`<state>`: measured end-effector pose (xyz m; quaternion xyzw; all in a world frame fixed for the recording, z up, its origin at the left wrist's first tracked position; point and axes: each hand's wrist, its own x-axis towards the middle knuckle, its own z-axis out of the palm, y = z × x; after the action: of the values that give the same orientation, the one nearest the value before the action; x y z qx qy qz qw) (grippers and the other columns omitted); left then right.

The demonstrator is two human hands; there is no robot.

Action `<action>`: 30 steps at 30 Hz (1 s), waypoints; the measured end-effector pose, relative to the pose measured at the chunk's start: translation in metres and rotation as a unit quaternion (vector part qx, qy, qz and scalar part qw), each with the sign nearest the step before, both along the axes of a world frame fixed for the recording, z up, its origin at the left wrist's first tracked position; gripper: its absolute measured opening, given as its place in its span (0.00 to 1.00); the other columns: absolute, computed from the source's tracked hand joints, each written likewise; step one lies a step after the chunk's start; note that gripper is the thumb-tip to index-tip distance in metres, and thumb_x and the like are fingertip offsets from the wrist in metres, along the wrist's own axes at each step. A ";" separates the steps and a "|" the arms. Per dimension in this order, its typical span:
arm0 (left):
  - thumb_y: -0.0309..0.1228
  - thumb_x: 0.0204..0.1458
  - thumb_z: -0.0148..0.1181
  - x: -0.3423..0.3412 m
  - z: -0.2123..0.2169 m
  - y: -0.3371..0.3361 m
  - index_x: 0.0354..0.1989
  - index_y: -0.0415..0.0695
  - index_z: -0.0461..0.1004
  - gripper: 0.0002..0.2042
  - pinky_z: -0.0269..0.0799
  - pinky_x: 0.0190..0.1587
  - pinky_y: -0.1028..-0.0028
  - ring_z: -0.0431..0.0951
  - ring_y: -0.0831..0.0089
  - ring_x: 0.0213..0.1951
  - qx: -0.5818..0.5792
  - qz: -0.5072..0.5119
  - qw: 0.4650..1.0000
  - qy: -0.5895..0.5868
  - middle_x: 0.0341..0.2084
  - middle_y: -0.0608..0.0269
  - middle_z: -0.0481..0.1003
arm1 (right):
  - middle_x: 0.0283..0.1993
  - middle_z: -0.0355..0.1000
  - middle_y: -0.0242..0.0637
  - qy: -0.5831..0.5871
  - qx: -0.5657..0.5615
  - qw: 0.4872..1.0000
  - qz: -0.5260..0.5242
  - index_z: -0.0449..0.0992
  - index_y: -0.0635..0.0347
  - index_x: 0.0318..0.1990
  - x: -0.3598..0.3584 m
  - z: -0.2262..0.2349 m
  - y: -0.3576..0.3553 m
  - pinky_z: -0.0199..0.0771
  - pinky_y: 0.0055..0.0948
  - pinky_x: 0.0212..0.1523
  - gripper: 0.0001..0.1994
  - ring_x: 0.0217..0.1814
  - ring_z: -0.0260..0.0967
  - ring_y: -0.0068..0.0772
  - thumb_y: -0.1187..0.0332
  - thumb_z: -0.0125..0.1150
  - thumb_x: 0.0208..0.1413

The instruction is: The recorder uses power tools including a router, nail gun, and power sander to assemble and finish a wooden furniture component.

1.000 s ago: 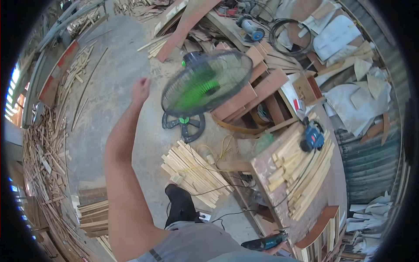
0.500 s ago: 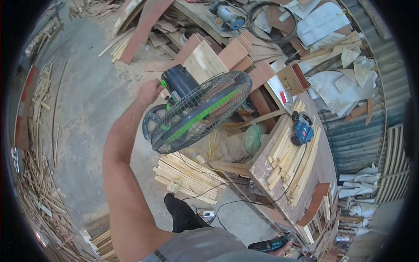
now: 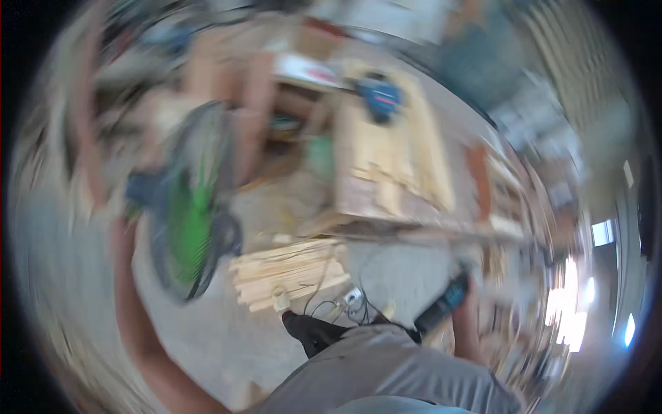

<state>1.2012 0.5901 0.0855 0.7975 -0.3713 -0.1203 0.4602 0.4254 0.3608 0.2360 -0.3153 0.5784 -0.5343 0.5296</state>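
My left hand (image 3: 125, 222), smeared by motion, is at the back of an electric fan (image 3: 189, 207) with a dark round cage and green blades. Its fingers look closed at the green knob behind the dark motor housing (image 3: 143, 190), though the blur hides their exact grip. At the lower right, my right hand (image 3: 469, 298) is wrapped round a teal and black handheld power tool (image 3: 443, 307), which points down toward my left. The exact kind of tool is not readable.
A workbench (image 3: 358, 196) carries pale wood strips (image 3: 386, 152) and a blue power tool (image 3: 378, 96). More strips (image 3: 293, 272) lie on the floor by my foot (image 3: 281, 299). Cables (image 3: 358, 310) and a small socket box (image 3: 352, 297) are near my feet.
My view has swung to the right, blurring everything. The fan now appears further left and turned more upright, my left hand still at its back. My right hand with the power tool shows more fully.
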 end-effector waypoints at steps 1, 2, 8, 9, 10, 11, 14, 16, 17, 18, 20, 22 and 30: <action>0.35 0.53 0.52 -0.014 0.001 0.007 0.39 0.39 0.73 0.13 0.69 0.42 0.66 0.75 0.64 0.37 0.017 0.029 0.998 0.059 0.35 0.51 0.75 | 0.33 0.68 0.32 -0.025 0.033 0.997 -0.069 0.71 0.54 0.40 -0.007 -0.005 -0.002 0.72 0.33 0.37 0.15 0.36 0.69 0.34 0.54 0.56 0.53; 0.35 0.55 0.50 -0.031 0.001 0.013 0.47 0.39 0.72 0.15 0.70 0.45 0.71 0.75 0.67 0.41 0.015 0.062 0.986 0.155 0.42 0.51 0.75 | 0.33 0.68 0.35 -0.067 0.032 0.993 -0.097 0.69 0.55 0.38 -0.014 -0.009 -0.005 0.73 0.36 0.35 0.14 0.34 0.69 0.37 0.56 0.57 0.52; 0.36 0.56 0.50 -0.242 -0.080 -0.014 0.45 0.38 0.72 0.15 0.70 0.45 0.69 0.75 0.65 0.40 0.067 0.133 0.989 -0.008 0.38 0.51 0.75 | 0.32 0.70 0.41 -0.099 0.031 0.982 -0.157 0.67 0.61 0.40 -0.045 -0.021 0.003 0.77 0.36 0.26 0.16 0.29 0.74 0.41 0.59 0.59 0.53; 0.36 0.56 0.50 -0.274 -0.097 -0.030 0.44 0.38 0.72 0.15 0.70 0.44 0.69 0.75 0.64 0.39 0.109 0.080 0.991 0.025 0.38 0.51 0.75 | 0.32 0.70 0.41 -0.113 0.045 0.977 -0.173 0.67 0.61 0.40 -0.051 -0.023 0.002 0.77 0.35 0.25 0.15 0.29 0.74 0.40 0.60 0.59 0.53; 0.36 0.55 0.50 -0.302 -0.111 -0.043 0.44 0.38 0.72 0.15 0.70 0.44 0.68 0.75 0.64 0.39 0.153 0.028 0.986 0.057 0.37 0.51 0.75 | 0.32 0.70 0.41 -0.127 0.039 0.976 -0.173 0.67 0.61 0.40 -0.059 -0.024 0.005 0.77 0.35 0.25 0.15 0.29 0.74 0.40 0.60 0.59 0.53; 0.36 0.55 0.50 -0.328 -0.120 -0.057 0.43 0.38 0.72 0.15 0.70 0.44 0.68 0.75 0.64 0.39 0.199 -0.027 0.976 0.081 0.37 0.51 0.75 | 0.31 0.70 0.41 -0.138 0.043 0.972 -0.185 0.67 0.61 0.41 -0.071 -0.024 0.006 0.77 0.35 0.25 0.16 0.29 0.74 0.40 0.60 0.59 0.53; 0.37 0.55 0.50 -0.392 -0.132 -0.097 0.42 0.38 0.72 0.14 0.70 0.43 0.67 0.75 0.63 0.38 0.297 -0.153 0.936 0.115 0.35 0.50 0.75 | 0.32 0.70 0.42 -0.165 0.047 0.962 -0.214 0.67 0.61 0.42 -0.123 -0.030 0.007 0.78 0.37 0.27 0.15 0.30 0.74 0.41 0.60 0.59 0.53; 0.37 0.55 0.50 -0.430 -0.130 -0.129 0.41 0.38 0.72 0.14 0.69 0.42 0.67 0.75 0.62 0.37 0.322 -0.209 0.918 0.102 0.35 0.50 0.75 | 0.34 0.70 0.44 -0.195 0.035 0.945 -0.261 0.64 0.61 0.48 -0.170 -0.039 0.002 0.78 0.39 0.28 0.19 0.31 0.73 0.43 0.61 0.59 0.52; 0.37 0.55 0.50 -0.450 -0.128 -0.147 0.41 0.38 0.72 0.14 0.69 0.42 0.67 0.75 0.62 0.37 0.328 -0.231 0.912 0.089 0.34 0.50 0.75 | 0.34 0.70 0.44 -0.209 0.020 0.947 -0.245 0.64 0.61 0.48 -0.197 -0.045 -0.002 0.78 0.39 0.28 0.19 0.31 0.73 0.43 0.61 0.59 0.52; 0.37 0.55 0.50 -0.470 -0.124 -0.165 0.40 0.38 0.72 0.14 0.69 0.42 0.66 0.75 0.62 0.37 0.331 -0.248 0.907 0.077 0.34 0.50 0.75 | 0.36 0.69 0.45 -0.206 -0.002 0.940 -0.271 0.60 0.60 0.52 -0.227 -0.052 -0.006 0.78 0.40 0.29 0.23 0.31 0.73 0.44 0.61 0.59 0.52; 0.37 0.55 0.50 -0.515 -0.115 -0.206 0.39 0.38 0.72 0.14 0.69 0.41 0.66 0.75 0.61 0.36 0.354 -0.292 0.887 0.055 0.33 0.49 0.75 | 0.39 0.68 0.47 -0.197 -0.023 0.932 -0.304 0.49 0.57 0.61 -0.295 -0.064 -0.016 0.77 0.42 0.31 0.33 0.32 0.73 0.46 0.62 0.60 0.51; 0.37 0.55 0.50 -0.568 -0.099 -0.254 0.38 0.38 0.72 0.14 0.69 0.41 0.65 0.75 0.61 0.36 0.323 -0.295 0.899 -0.024 0.32 0.49 0.75 | 0.40 0.68 0.48 -0.199 -0.053 0.927 -0.312 0.49 0.57 0.61 -0.367 -0.070 -0.028 0.77 0.43 0.32 0.34 0.33 0.73 0.47 0.64 0.61 0.49; 0.38 0.54 0.56 -0.879 0.007 -0.501 0.46 0.36 0.72 0.17 0.68 0.46 0.72 0.75 0.69 0.40 0.195 -0.374 0.903 0.084 0.37 0.55 0.76 | 0.47 0.65 0.46 0.035 -0.090 0.962 -0.254 0.51 0.60 0.62 -0.586 -0.034 -0.134 0.75 0.35 0.42 0.39 0.41 0.71 0.40 0.66 0.66 0.41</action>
<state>0.3217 0.0892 0.0927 0.6602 -0.5715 -0.4204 0.2465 -0.1611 0.2265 0.2017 -0.2231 0.6069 -0.6900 0.3253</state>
